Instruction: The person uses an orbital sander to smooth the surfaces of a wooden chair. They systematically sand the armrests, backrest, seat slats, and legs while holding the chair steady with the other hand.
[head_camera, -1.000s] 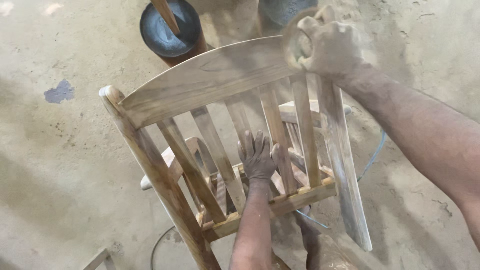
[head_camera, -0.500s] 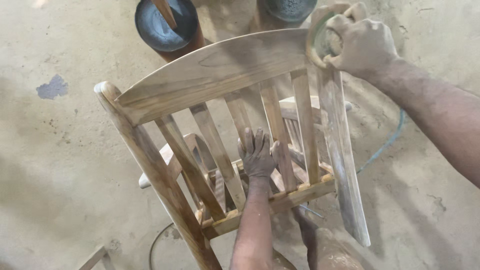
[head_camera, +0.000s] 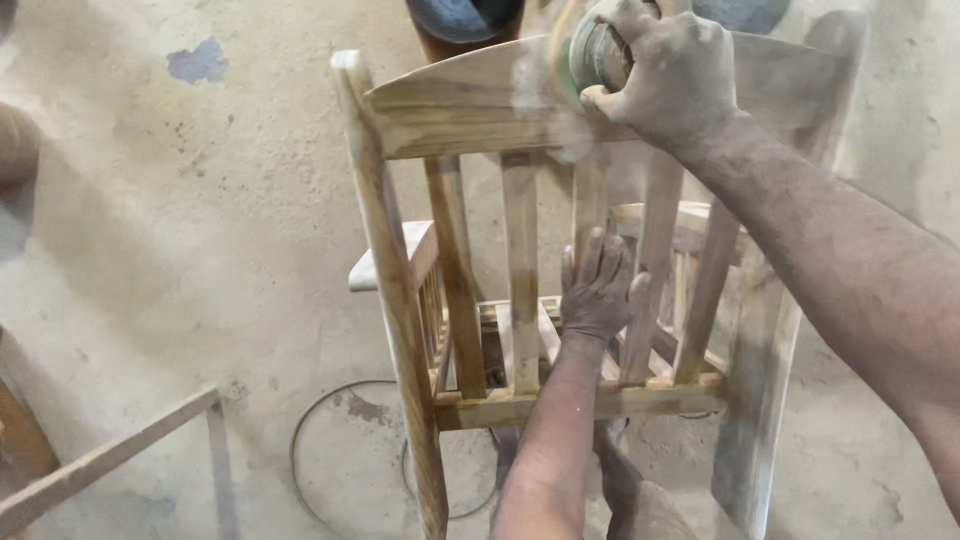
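A bare wooden chair (head_camera: 400, 300) stands below me with its slatted back facing up at me. My right hand (head_camera: 665, 70) grips a small round power sander (head_camera: 590, 55) pressed against the curved top rail (head_camera: 460, 105), and dust clouds around it. My left hand (head_camera: 598, 290) rests flat on the back slats near the middle, fingers spread around one slat, dusty all over.
A dark round bucket (head_camera: 460, 18) sits on the concrete floor beyond the chair top. A thin cable (head_camera: 320, 440) loops on the floor under the chair. A wooden frame piece (head_camera: 110, 455) lies at the lower left. A blue paint patch (head_camera: 198, 62) marks the floor.
My view has shifted so the chair sits more upright and central. My right hand with the sander has moved left along the top rail from the right post. My left hand stays on the slats.
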